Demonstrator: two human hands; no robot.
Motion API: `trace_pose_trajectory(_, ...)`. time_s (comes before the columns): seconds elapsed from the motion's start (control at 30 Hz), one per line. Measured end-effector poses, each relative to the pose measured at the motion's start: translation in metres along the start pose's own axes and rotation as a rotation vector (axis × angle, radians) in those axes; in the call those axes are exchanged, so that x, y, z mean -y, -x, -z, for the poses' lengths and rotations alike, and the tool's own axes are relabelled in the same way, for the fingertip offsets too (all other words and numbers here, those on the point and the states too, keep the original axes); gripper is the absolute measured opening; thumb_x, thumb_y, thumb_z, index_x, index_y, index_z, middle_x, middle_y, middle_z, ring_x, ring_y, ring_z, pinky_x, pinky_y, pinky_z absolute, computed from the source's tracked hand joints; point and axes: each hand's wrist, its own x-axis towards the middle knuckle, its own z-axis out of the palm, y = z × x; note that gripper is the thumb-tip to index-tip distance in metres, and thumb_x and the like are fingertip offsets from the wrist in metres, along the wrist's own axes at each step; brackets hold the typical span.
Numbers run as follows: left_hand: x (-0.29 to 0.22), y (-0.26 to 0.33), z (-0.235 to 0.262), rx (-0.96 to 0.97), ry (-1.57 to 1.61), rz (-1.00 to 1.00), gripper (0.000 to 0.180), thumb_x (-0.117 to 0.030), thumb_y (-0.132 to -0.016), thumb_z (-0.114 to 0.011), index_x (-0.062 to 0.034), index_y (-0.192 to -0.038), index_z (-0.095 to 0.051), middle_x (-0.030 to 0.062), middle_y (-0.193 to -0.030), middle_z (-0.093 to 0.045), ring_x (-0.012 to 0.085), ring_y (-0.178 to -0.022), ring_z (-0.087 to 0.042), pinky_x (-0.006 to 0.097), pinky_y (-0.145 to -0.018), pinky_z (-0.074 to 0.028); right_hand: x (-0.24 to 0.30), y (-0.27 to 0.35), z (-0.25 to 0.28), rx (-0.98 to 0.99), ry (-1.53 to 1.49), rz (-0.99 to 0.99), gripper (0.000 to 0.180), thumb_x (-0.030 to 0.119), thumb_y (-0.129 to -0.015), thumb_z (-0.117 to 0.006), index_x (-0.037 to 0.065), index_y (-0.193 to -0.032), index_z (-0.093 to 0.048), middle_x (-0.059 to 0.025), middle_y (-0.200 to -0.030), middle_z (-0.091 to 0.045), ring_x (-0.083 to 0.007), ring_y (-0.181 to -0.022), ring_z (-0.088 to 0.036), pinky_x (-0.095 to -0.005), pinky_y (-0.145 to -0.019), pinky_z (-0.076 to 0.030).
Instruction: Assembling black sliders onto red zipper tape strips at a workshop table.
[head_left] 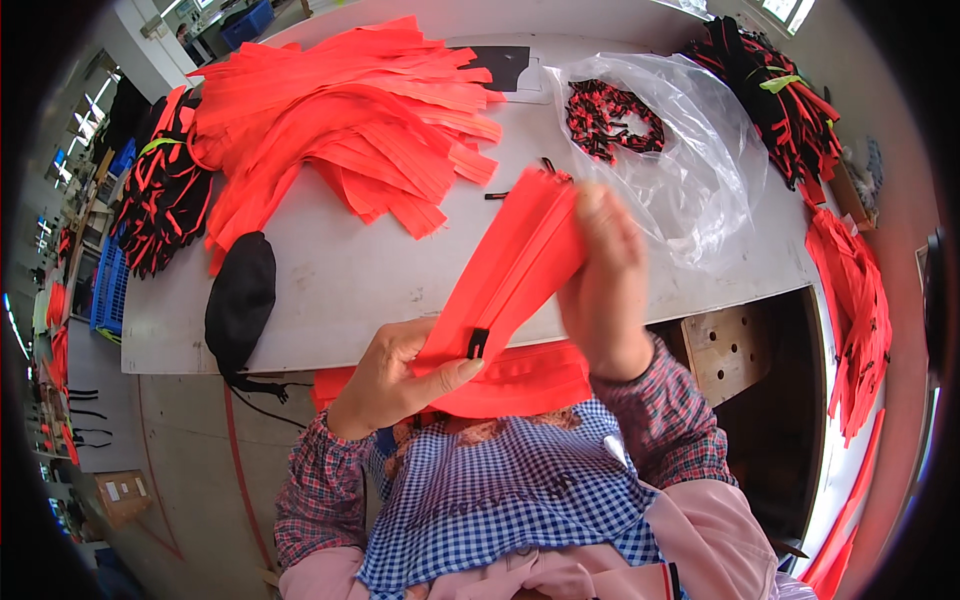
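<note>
Between my hands a red zipper strip (515, 265), folded or layered, slants up over the table edge. My left hand (395, 380) is closed on its lower part, thumb on top beside a black zipper pull (478, 343). My right hand (608, 285), a little blurred, pinches the strip's upper far end; its fingertips are partly hidden. More red strips (530, 380) lie across my lap, below my hands. Small black pulls (495, 196) lie on the table just beyond the strip.
A large heap of red strips (350, 120) covers the table's far left. At the far right, a clear plastic bag (700, 200) holds red and black zipper pulls (612, 120). Tied black-and-red bundles (165, 200) flank both sides. A black pouch (240, 300) hangs over the near-left edge.
</note>
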Motion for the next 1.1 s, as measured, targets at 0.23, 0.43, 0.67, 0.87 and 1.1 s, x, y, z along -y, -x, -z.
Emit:
trace_pose_trajectory(0.23,0.01,-0.003,0.044,0.016,-0.233,0.17,0.021,-0.013,-0.089,-0.074,0.0023,-0.103,-0.071,0.0015,-0.084,-0.067,0.007,-0.079,-0.059,0.025,-0.073,-0.049,0.131,-0.105,0.039,-0.058,-0.036,0.464,0.025,0.022,-0.104,-0.054,-0.001,-0.107,-0.062,-0.0074,-0.101,-0.068,-0.0161,-0.094,-0.066,-0.0297,-0.09,-0.052)
trace_pose_trajectory(0.43,0.007,0.007,0.089,0.132,-0.255,0.275,0.02,-0.013,-0.087,-0.076,0.0036,-0.097,-0.071,-0.0011,-0.08,-0.066,0.0045,-0.075,-0.055,0.025,-0.069,-0.047,0.154,-0.058,0.083,-0.065,0.41,0.479,0.027,0.025,-0.104,-0.054,0.001,-0.1,-0.065,-0.0029,-0.086,-0.064,-0.0076,-0.073,-0.057,-0.0213,-0.065,-0.046)
trace_pose_trajectory(0.67,0.092,0.035,0.055,0.622,-0.548,0.398,0.038,-0.027,-0.084,-0.073,0.0021,-0.108,-0.069,0.0172,-0.089,-0.07,0.0264,-0.08,-0.067,0.036,-0.076,-0.052,0.115,0.052,0.182,-0.048,1.823,-0.417,0.025,0.024,-0.092,-0.065,-0.001,-0.091,-0.066,-0.0143,-0.073,-0.065,-0.0283,-0.07,-0.065,-0.0384,-0.067,-0.05)
trace_pose_trajectory(0.87,0.103,0.029,0.012,0.543,-1.019,0.119,0.045,-0.024,-0.084,-0.071,0.0007,-0.121,-0.06,0.0175,-0.109,-0.066,0.0346,-0.103,-0.062,0.043,-0.089,-0.051,0.029,0.024,0.21,0.287,1.647,-0.042,0.026,0.02,-0.091,-0.067,0.004,-0.112,-0.066,-0.0154,-0.106,-0.065,-0.0338,-0.097,-0.063,-0.0415,-0.084,-0.051)
trace_pose_trajectory(1.1,0.082,0.034,0.012,0.468,-1.026,0.126,0.043,-0.023,-0.087,-0.069,0.0023,-0.121,-0.06,0.0174,-0.111,-0.065,0.0344,-0.103,-0.062,0.043,-0.09,-0.051,-0.096,-0.034,0.187,0.434,1.974,0.05,0.057,0.039,-0.095,-0.06,0.016,-0.145,-0.046,-0.0226,-0.152,-0.038,-0.0439,-0.141,-0.032,-0.0578,-0.112,-0.026)
